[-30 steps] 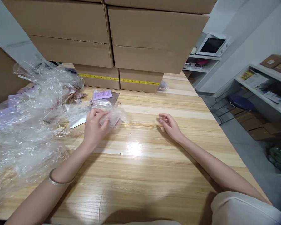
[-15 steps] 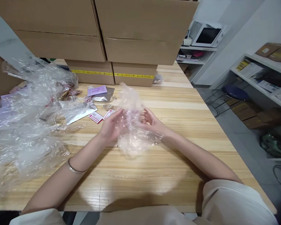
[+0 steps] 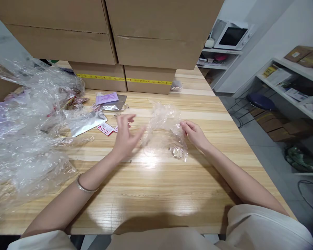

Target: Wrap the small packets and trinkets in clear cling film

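A crumpled clear plastic bag (image 3: 164, 121) hangs over the middle of the wooden table, its lower end close to the tabletop. My right hand (image 3: 194, 133) pinches it by its right edge. To the left of the bag, my left hand (image 3: 126, 137) is raised with thumb and fingers apart, holding nothing; whether the thumb tip brushes the plastic I cannot tell. Just behind the left hand lie a red-and-white card (image 3: 105, 128), a silver pouch (image 3: 87, 125) and a purple packet (image 3: 106, 98) on a grey pouch. A second card is partly hidden by the fingers.
A large heap of clear plastic bags (image 3: 33, 139) covers the table's left side. Stacked cardboard boxes (image 3: 151, 81) with yellow tape stand along the back. One small filled bag (image 3: 176, 85) sits by their right corner. Beyond the table's right edge are shelves and a blue stool (image 3: 261, 101).
My left hand has let go of the plastic bag and moved slightly left, fingers spreading. My right hand has drawn the bag to the right, and it hangs more spread out.
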`<state>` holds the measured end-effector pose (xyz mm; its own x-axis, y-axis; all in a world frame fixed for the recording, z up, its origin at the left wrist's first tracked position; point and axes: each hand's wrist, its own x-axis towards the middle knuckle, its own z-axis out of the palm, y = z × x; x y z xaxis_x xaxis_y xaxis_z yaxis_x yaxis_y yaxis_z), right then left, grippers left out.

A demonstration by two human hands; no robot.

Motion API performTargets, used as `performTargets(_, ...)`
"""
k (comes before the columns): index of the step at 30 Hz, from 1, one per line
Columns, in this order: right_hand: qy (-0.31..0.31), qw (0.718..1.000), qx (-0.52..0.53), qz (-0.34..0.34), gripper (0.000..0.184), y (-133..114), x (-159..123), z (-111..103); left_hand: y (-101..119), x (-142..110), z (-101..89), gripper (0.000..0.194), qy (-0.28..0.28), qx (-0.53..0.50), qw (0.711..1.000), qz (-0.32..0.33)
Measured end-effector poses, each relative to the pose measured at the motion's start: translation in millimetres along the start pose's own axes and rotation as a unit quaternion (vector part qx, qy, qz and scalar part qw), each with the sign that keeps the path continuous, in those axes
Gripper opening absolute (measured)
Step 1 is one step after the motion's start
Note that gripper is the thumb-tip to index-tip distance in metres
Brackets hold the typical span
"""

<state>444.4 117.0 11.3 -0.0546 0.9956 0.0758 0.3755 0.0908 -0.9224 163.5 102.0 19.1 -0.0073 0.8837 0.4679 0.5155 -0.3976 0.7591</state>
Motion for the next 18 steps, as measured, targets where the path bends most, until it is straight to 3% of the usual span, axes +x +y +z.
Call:
performTargets(2, -0.011, 0.998, -0.056, -0.040, 0.033, -1, -8, -2, 6, -5, 6.3, 0.072, -0.077, 0.042, 0.994, 0.068)
performTargets(3, 0.009, 0.992, -0.100, -0.073, 0.037, -2, -14, -3, 6, -7, 10.5, 0.078, -0.106, 0.054, 0.991, 0.066)
performTargets(5, 0.066, 0.962, -0.212, -0.157, 0.044, -5, -29, -5, 2, -5, 18.9, 0.077, -0.126, 0.061, 0.990, 0.004)
performTargets(6, 0.066, 0.939, -0.270, -0.200, 0.043, -5, -37, -5, -2, -3, 22.3, 0.074, -0.127, 0.059, 0.990, -0.035)
performTargets(9, -0.066, 0.876, -0.389, -0.278, 0.041, -2, -60, -1, -12, 10, 29.1, 0.064, -0.108, 0.060, 0.988, -0.096)
performTargets(11, -0.124, 0.847, -0.433, -0.281, 0.040, 3, -69, 3, -15, 18, 32.6, 0.052, -0.098, 0.068, 0.989, -0.084)
performTargets(15, -0.135, 0.827, -0.490, -0.238, 0.028, 4, -76, 0, -14, 31, 39.8, 0.010, -0.091, -0.001, 0.994, -0.054)
performTargets(18, -0.180, 0.848, -0.472, -0.162, 0.021, -7, -80, -15, -14, 40, 39.9, 0.003, -0.019, -0.179, 0.973, -0.144)
